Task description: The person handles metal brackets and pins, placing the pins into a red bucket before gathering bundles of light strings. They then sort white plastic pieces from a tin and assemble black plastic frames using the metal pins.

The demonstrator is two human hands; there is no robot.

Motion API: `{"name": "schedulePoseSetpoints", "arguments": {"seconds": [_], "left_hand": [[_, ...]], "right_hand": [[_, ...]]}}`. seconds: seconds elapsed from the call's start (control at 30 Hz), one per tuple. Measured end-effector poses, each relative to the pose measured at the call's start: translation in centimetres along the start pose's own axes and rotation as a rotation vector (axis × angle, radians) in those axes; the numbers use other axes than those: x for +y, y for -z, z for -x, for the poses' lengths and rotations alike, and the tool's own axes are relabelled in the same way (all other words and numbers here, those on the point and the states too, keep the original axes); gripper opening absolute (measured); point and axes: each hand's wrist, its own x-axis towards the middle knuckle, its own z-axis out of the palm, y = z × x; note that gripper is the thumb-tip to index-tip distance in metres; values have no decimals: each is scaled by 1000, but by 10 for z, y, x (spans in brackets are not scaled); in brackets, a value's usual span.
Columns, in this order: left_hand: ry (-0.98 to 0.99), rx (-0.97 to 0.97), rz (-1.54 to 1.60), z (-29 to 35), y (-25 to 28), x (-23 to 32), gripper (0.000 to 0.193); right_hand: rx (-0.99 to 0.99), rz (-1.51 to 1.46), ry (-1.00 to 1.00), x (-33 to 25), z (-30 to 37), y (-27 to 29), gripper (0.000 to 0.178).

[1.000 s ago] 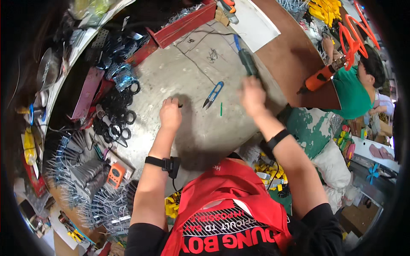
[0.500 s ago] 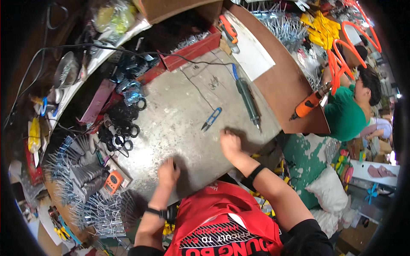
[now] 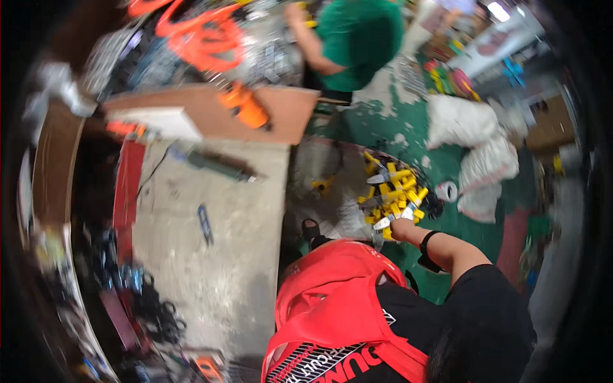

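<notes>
While the left hand is out of view, the right hand [image 3: 402,228] is at the near edge of a jumbled heap of yellow-and-grey parts [image 3: 396,195], to the right of the table [image 3: 249,255]; its fingertips touch or overlap a pale part [image 3: 383,223], and I cannot tell whether they are spread or pinching it. The likeliest trouble, I judge, is snagging: the parts lie crossed over one another, so one pulled quickly could drag its neighbours or make the heap slide. A loose grip could also let a part drop near the sandalled foot [image 3: 311,228]. Around this, from the left, a red bin [image 3: 128,185] borders the table, which carries blue thread snips [image 3: 204,225] and a dark green electric screwdriver [image 3: 220,165], its tip towards the right edge, where a knock could send it off. An orange power driver [image 3: 244,105] shows against a brown board [image 3: 287,115], with a co-worker in green [image 3: 357,45] beyond. The table's edge stands between its top and the heap; farther right are a roll of tape [image 3: 447,191] and white sacks [image 3: 463,121].
</notes>
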Motion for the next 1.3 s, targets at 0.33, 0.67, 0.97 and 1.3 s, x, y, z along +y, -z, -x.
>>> {"name": "schedulePoseSetpoints", "arguments": {"seconds": [0.33, 0.67, 0.97, 1.3], "left_hand": [[-160, 0, -24, 38, 261, 279, 49], [-141, 41, 279, 126, 250, 568, 55], [-320, 66, -109, 104, 260, 659, 60], [-586, 367, -383, -89, 394, 813, 49]], "right_hand": [[278, -888, -179, -42, 114, -180, 31], [-6, -1210, -438, -40, 97, -292, 16], [343, -1740, -765, 110, 5, -156, 8], [271, -1614, -607, 289, -142, -46, 31]]}}
